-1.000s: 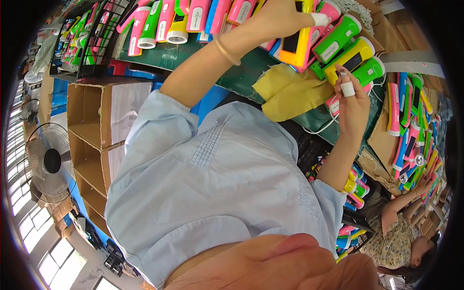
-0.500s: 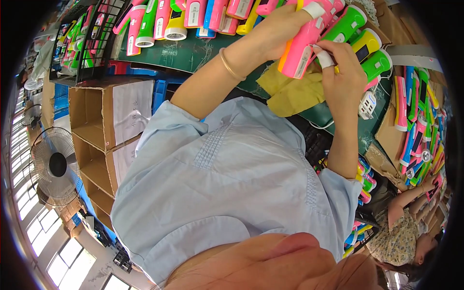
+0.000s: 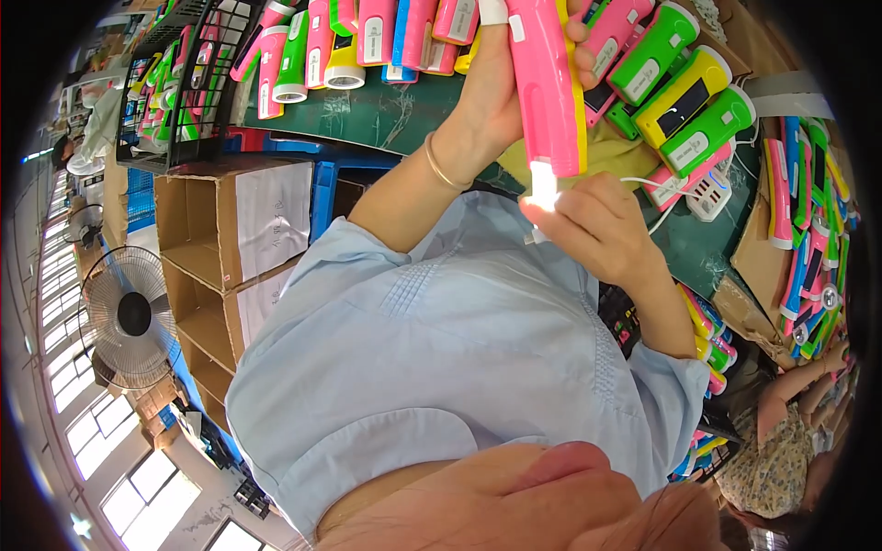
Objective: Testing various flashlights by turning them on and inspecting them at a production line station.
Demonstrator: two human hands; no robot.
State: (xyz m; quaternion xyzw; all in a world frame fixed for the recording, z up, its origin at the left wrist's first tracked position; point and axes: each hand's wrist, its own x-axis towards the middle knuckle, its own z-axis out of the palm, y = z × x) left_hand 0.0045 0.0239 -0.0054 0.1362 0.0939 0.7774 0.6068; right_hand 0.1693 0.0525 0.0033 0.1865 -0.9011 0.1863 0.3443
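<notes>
the left hand (image 3: 514,87) is clenched around the body of a pink flashlight (image 3: 547,83), which has a yellow strip along one side and points with its lit end down toward the person's chest. the right hand (image 3: 597,230) is closed in a pinch just under that lit end, and its fingertips (image 3: 542,216) seem to hold a small white plug on a thin white cable (image 3: 657,184); the glare hides the exact contact, so i cannot tell if the plug is already seated.

what could go wrong, in my judgement: the plug may meet the socket tilted, because the bright light covers the opening, and then it can bend or slip off. the cable runs to a white charger block (image 3: 707,197) on the green bench (image 3: 367,115), and a pull on it could drag the block over the bench. the grip of the left hand is high on the body, so the lower end may swing when it is pushed.

around them many flashlights lie close together: a green flashlight (image 3: 707,129), a yellow one (image 3: 680,92), and a row of pink and green ones (image 3: 312,46) at the top. cardboard boxes (image 3: 230,239) stand at the left with a fan (image 3: 129,317) near them. another person's arm (image 3: 799,381) reaches in at the right edge. the crowded bench leaves little room to put the flashlight down.
</notes>
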